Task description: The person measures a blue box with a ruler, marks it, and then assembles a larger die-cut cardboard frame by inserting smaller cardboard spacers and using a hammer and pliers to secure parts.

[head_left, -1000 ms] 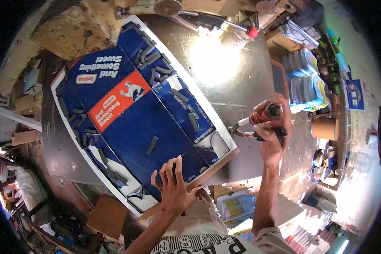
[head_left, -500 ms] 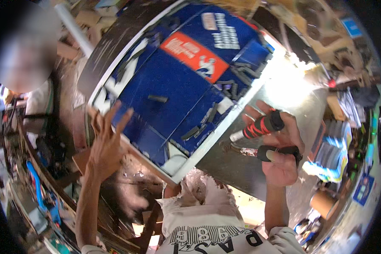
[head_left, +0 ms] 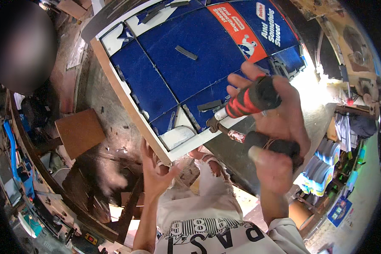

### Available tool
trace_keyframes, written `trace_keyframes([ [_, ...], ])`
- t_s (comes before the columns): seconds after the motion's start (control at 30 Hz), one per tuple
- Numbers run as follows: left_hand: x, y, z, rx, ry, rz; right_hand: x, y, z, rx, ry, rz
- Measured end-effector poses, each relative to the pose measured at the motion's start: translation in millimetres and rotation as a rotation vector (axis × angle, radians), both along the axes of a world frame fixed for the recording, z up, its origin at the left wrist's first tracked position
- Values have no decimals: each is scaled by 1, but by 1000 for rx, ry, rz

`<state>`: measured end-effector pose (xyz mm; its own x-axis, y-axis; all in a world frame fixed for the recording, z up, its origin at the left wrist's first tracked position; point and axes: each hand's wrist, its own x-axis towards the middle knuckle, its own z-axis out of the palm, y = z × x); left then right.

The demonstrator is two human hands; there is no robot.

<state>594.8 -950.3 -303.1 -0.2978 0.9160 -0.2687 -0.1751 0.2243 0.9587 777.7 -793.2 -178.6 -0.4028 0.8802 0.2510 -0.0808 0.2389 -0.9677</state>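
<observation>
A large white-framed panel faced with blue sheets and an orange-red printed band lies before me, with a bare wooden side edge. At its near corner is my left hand, thumb apart from the fingers, some fingertips hidden by the frame. My right hand, above the panel's right edge, is wrapped around two taped tool handles. One is a black-and-red handle with a silver end; the other is a black handle with a rusty metal shaft and head. I cannot tell whether they are joined.
Dark strip scraps lie on the panel. A dark tabletop extends under its right side, beside a bright glare. A brown wooden stool stands at left. Wrapped packs are stacked at right. Someone stands at far left.
My left hand has moved from the panel's left edge to its near corner. My right hand has risen toward the panel with the handles. My view has shifted, and the panel sits higher in it.
</observation>
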Motion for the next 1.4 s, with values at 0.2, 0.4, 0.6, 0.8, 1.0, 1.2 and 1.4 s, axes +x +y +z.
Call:
trace_keyframes([
  [0.2, 21, 1, -7, -90, -87, 191, -27, -19, -18, 222, 6, 91],
  [0.4, 27, 1, -9, -95, -169, 246, -65, 30, -21, 531, -386, -136],
  [0.6, 13, -2, -9, -84, -184, 273, -74, 20, 6, -213, -253, 88],
  [0.8, 19, 0, 3, -73, -202, 278, -66, 8, -27, 275, -167, -25],
  [1.0, 3, 5, -13, -144, -158, 240, -109, 57, -16, -41, -342, 56],
  [1.2, -13, 8, -15, -115, -113, 291, -18, 59, 2, -155, 165, 68],
  [1.4, -16, 20, -25, -5, -394, 458, 2, 45, 8, -25, 217, -111],
])
